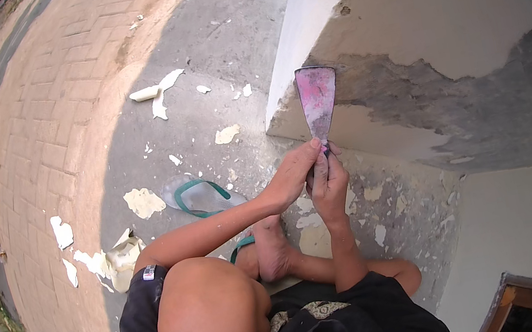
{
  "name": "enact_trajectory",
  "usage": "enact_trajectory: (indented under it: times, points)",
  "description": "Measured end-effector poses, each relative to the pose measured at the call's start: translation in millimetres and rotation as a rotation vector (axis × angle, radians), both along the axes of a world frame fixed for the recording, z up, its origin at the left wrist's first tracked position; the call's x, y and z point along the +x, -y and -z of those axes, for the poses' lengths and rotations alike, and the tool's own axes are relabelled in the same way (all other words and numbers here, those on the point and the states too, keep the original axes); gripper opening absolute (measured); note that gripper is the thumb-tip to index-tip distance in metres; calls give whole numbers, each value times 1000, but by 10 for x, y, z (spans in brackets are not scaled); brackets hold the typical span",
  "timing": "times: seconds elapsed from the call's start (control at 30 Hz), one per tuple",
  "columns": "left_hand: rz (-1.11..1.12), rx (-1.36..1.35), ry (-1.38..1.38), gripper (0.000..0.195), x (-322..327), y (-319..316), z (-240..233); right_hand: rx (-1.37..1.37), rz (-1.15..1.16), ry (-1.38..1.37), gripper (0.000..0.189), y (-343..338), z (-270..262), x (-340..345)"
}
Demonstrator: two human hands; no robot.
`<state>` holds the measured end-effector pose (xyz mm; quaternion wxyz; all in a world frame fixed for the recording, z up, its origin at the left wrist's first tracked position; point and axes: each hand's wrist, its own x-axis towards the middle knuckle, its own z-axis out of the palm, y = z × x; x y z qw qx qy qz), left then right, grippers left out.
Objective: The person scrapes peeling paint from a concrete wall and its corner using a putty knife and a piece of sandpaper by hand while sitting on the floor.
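Note:
A putty knife with a broad, pink-stained metal blade [318, 96] points away from me, its blade edge close to the peeled wall [388, 77]. Both hands are on it, one against the other. My left hand [294, 174] grips it where the blade meets the handle, thumb uppermost. My right hand [329, 181] is wrapped round the dark handle, most of which the fingers hide. On the wall, pale paint ends in ragged edges around bare grey plaster; whether the blade touches it I cannot tell.
Paint flakes [144, 202] and curled paint strips [159, 93] litter the concrete floor [222, 31]. A flip-flop with a green strap [205, 197] lies left of my bare foot [272, 249]. Brick paving [42, 150] runs along the left. A wooden frame [525, 296] stands at lower right.

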<state>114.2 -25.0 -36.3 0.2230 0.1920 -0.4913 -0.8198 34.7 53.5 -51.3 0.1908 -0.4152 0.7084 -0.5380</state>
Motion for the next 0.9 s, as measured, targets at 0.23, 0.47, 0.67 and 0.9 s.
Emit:
enact_trajectory:
  times: [0.23, 0.47, 0.67, 0.9]
  points:
    - [57, -47, -4, 54, -72, 185, -120, -35, 68, -19, 29, 173, 0, -36]
    - [96, -1, 62, 49, -8, 264, -55, -93, 29, -16, 29, 146, -80, 36]
    - [89, 45, 82, 47, -10, 86, -64, 0, 66, 23, 28, 26, -32, 43]
    - [210, 35, -36, 47, -59, 292, 25, -95, 71, -89, 29, 118, 43, -28]
